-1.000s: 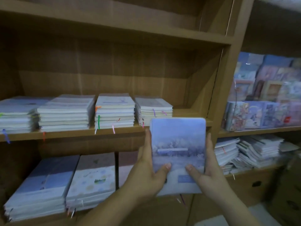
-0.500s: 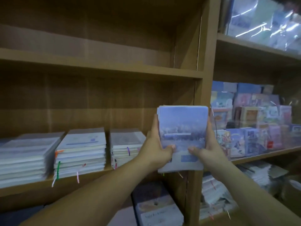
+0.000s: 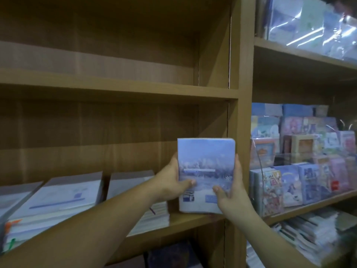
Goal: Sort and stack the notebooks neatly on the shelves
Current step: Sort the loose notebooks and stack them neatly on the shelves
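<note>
Wooden shelving fills the frame, dim light, brown boards. Middle shelf (image 3: 185, 219) carries flat piles of pale notebooks. The large pile (image 3: 58, 198) sits lower left and a smaller pile (image 3: 131, 182) is at centre, partly behind the left forearm.

Blue notebook (image 3: 205, 171) is at lower centre-right, held upright with its cover toward the camera. Its bottom edge is at the shelf's front lip; cannot tell if it touches. It stands in front of the gap between the smaller pile and the upright panel (image 3: 241, 113).

- Left hand (image 3: 170, 182) grips the left edge, thumb laid across the cover. Other fingers are behind, unseen.
- Right hand (image 3: 231, 190) grips the right edge, thumb on the lower cover, fingers curled along the side, close to the panel.

Risks, as I judge them:
- The gap looks tight. Laid flat, the notebook may catch the panel or ride onto the smaller pile and sit skewed.
- Right fingers could get pinched against the panel, forcing an early release and a drop off the lip.
- The left forearm passes low over the smaller pile and could drag its top copies out of line.
- The cover looks glossy, so a loosened grip while tipping it flat could let it slide.
</note>
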Tool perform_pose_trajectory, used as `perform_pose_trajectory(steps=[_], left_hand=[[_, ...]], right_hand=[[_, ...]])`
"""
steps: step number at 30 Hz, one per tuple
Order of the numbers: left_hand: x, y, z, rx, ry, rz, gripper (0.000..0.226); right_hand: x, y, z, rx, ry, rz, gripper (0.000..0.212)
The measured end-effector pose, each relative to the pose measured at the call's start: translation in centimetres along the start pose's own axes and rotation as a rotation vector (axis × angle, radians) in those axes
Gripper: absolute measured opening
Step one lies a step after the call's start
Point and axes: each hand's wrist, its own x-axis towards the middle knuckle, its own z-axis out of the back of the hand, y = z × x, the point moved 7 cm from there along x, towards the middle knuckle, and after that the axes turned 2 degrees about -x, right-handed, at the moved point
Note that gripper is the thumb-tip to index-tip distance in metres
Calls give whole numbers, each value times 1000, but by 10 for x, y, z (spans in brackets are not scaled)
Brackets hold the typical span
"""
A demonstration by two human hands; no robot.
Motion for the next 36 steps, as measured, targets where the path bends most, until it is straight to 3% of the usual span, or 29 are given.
perform_pose_trajectory(steps=[7,9,16,20,25,32,36], left_hand=[[-2,7,-6,184,192,4,99],[-2,7,-8,229,166,-19,91],[-4,5,8,-4,-46,5,57],[-3,8,10,28,0,73,70],[-2,5,3,41,-15,25,72],[-9,5,-7,142,158,28,99],[-9,11,-6,225,142,45,105]], right_hand=[[-11,-23,-5,-20,84,-24,98],[-10,-22,-4,-24,67,-18,98],[12,-7,-3,-11,61,3,101],[9,-13,-9,24,136,-20,101],[2,-24,-11,90,104,-48,98],[0,-32,-14,75,84,-55,89],[-1,-35,-16,59,102,-79,88]])
